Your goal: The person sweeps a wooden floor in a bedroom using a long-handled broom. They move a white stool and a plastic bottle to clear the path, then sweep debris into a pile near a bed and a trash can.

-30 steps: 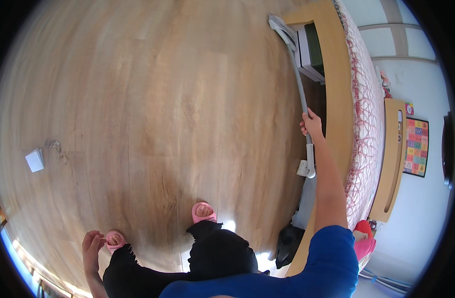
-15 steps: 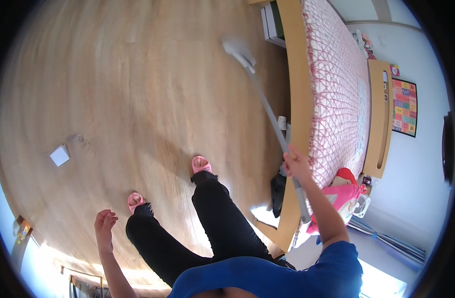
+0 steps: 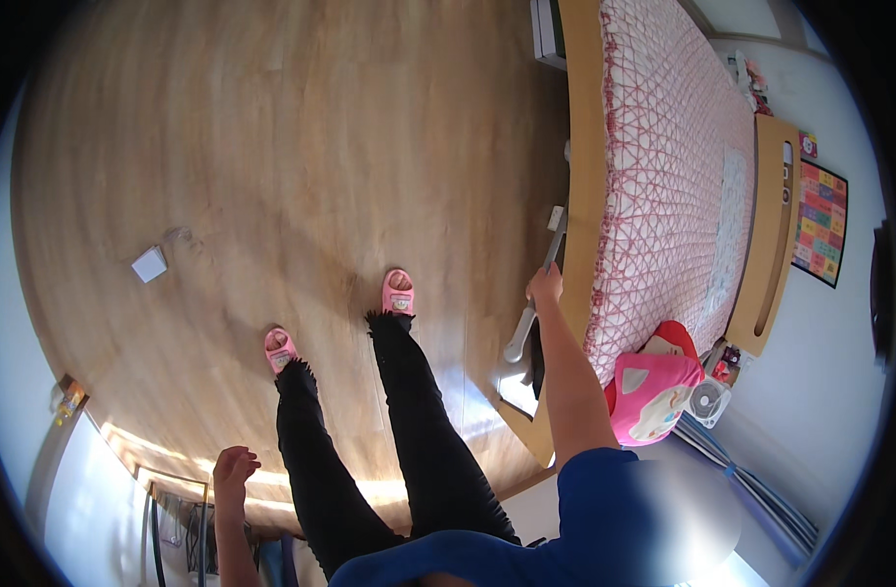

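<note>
My right hand [image 3: 544, 286] is closed round the grey handle of a long broom [image 3: 519, 331]. The handle slants along the bed's side and its far part passes under the wooden bed frame, so the broom's head is hidden. The handle's grip end points back toward me. My left hand [image 3: 235, 468] hangs low at the left, holding nothing, its fingers loosely curled and a little apart.
The bed [image 3: 653, 176] with a pink-and-white cover stands along the right. A white box [image 3: 149, 264] lies on the wooden floor at the left, beside a small wispy clump [image 3: 181, 238]. A pink cushion [image 3: 653, 391] rests on the bed's near end.
My right hand has moved down and left, off the bed's edge. The broom's head has gone from the open floor to under the bed. My left hand has shifted slightly downward and right.
</note>
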The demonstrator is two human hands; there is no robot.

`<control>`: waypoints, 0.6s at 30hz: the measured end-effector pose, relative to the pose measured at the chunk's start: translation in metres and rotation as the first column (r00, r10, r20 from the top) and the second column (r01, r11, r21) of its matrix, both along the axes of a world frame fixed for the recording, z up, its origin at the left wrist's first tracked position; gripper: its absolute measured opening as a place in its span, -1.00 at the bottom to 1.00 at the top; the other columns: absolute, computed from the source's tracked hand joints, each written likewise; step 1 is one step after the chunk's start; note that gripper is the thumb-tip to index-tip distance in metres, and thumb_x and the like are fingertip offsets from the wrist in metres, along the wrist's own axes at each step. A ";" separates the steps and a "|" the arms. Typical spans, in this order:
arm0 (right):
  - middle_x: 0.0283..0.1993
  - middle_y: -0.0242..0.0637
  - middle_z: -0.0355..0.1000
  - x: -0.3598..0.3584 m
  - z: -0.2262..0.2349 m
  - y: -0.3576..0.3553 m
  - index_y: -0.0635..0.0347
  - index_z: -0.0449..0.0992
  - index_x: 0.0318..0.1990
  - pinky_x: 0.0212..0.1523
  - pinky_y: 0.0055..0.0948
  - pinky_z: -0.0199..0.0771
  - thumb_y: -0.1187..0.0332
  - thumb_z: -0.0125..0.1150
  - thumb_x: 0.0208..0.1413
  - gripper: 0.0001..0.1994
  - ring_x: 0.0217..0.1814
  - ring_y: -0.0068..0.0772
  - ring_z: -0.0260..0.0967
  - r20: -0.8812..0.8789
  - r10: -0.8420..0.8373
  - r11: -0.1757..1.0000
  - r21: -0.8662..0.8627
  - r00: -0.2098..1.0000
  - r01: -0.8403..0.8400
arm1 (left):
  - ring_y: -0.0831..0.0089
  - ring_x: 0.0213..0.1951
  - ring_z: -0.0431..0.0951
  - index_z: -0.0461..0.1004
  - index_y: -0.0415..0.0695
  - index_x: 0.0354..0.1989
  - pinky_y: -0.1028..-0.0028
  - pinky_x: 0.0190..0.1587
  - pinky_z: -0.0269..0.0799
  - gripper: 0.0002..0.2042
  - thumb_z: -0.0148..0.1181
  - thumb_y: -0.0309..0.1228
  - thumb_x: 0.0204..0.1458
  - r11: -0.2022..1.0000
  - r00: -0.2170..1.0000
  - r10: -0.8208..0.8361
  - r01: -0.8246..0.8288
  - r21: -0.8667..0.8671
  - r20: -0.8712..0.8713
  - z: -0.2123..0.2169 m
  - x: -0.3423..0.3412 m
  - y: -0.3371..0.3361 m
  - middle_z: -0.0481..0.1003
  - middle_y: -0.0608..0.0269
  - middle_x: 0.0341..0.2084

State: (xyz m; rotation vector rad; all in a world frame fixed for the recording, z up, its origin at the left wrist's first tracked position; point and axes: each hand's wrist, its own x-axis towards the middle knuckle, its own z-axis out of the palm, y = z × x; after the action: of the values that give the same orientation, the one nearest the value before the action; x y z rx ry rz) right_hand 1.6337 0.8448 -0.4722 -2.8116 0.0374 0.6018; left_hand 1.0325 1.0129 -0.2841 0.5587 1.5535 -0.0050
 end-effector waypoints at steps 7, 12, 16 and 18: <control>-0.73 -0.32 0.11 -0.064 0.094 0.041 0.09 0.18 -0.28 -0.88 -0.58 0.03 0.44 -0.18 0.03 -0.90 -0.83 -0.52 0.03 -0.454 -0.253 0.874 0.273 0.855 0.403 | 0.48 -0.37 0.44 0.35 -0.19 -0.30 0.55 -0.26 0.36 -0.88 -0.03 -0.46 0.01 0.999 0.995 0.047 -0.047 -0.007 0.090 0.037 0.031 -0.010 0.41 0.24 -0.44; -0.72 -0.32 0.14 -0.084 0.206 0.015 0.12 0.17 -0.01 -0.87 -0.57 -0.02 0.42 -0.16 0.04 -0.68 -0.83 -0.55 0.06 -0.664 -0.218 0.781 0.321 0.715 0.535 | 0.52 -0.36 0.44 0.34 -0.16 -0.26 0.58 -0.25 0.33 -0.86 -0.05 -0.42 0.02 1.000 0.989 0.015 -0.015 -0.001 0.148 0.067 0.042 -0.003 0.41 0.27 -0.41; -0.68 -0.34 0.16 -0.115 0.290 0.001 -0.01 0.06 0.14 -0.85 -0.65 -0.01 0.38 -0.12 0.07 -0.56 -0.81 -0.60 0.04 -0.623 -0.227 0.850 0.249 0.749 0.464 | 0.49 -0.37 0.43 0.35 -0.18 -0.28 0.55 -0.22 0.33 -0.88 -0.05 -0.45 0.02 0.998 0.988 0.036 -0.043 0.042 0.150 0.093 0.039 0.001 0.41 0.25 -0.42; -0.66 -0.35 0.15 -0.128 0.303 -0.009 -0.02 0.05 0.15 -0.85 -0.67 0.00 0.39 -0.14 0.08 -0.56 -0.79 -0.61 0.04 -0.588 -0.249 0.853 0.243 0.770 0.462 | 0.50 -0.36 0.43 0.35 -0.18 -0.28 0.54 -0.22 0.33 -0.87 -0.05 -0.44 0.03 0.995 0.986 0.041 -0.055 0.087 0.160 0.102 0.038 0.004 0.41 0.26 -0.42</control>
State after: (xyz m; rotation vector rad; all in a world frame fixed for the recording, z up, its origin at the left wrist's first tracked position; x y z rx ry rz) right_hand 1.5053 0.8359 -0.1688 -2.0979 0.5107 1.1396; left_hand 1.0710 1.0171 -0.1820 0.5792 1.4171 0.1445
